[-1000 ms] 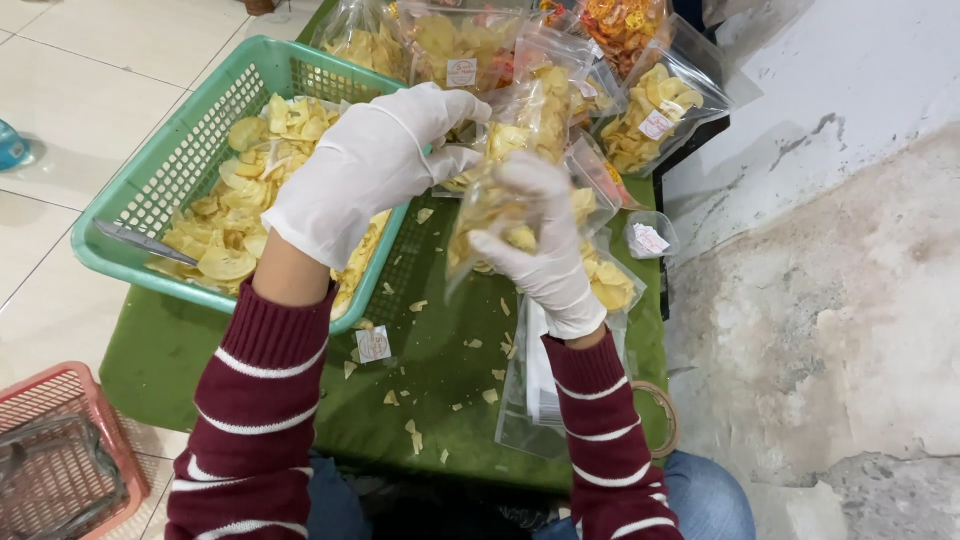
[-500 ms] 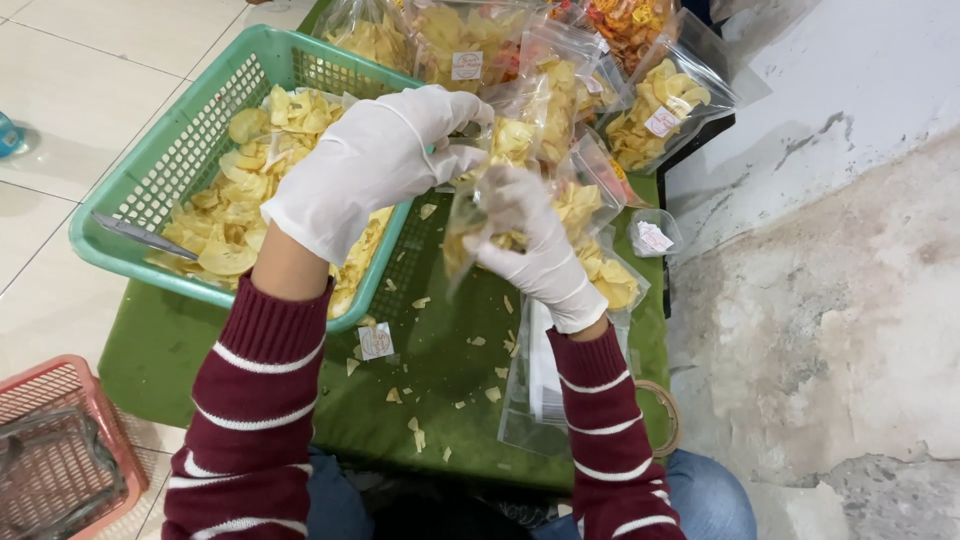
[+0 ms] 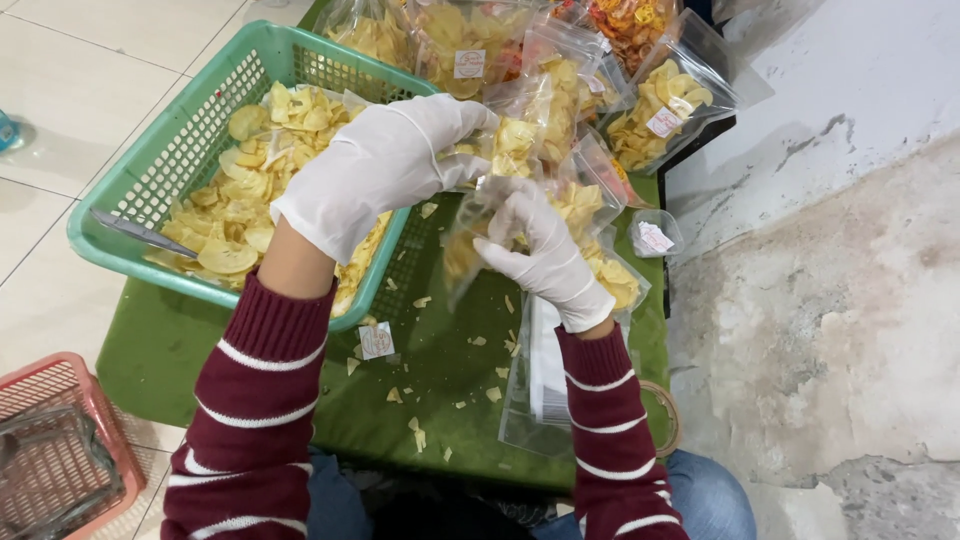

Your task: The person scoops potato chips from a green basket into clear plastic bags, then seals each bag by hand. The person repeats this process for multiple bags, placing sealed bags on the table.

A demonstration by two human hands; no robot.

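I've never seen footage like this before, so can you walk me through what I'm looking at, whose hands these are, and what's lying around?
The camera sits on a person's head and looks down at their own two gloved hands. The left hand and right hand together hold a clear bag partly filled with yellow chips. On the left, a green basket holds loose chips with metal tongs resting on its rim. Everything rests on a green cloth scattered with crumbs. Filled bags are piled beyond the hands, empty bags lie under the right wrist, and a red basket stands on the floor.

We look steeply down from our head, close over the green-covered table (image 3: 180, 350), facing forward toward the green basket (image 3: 150, 190).
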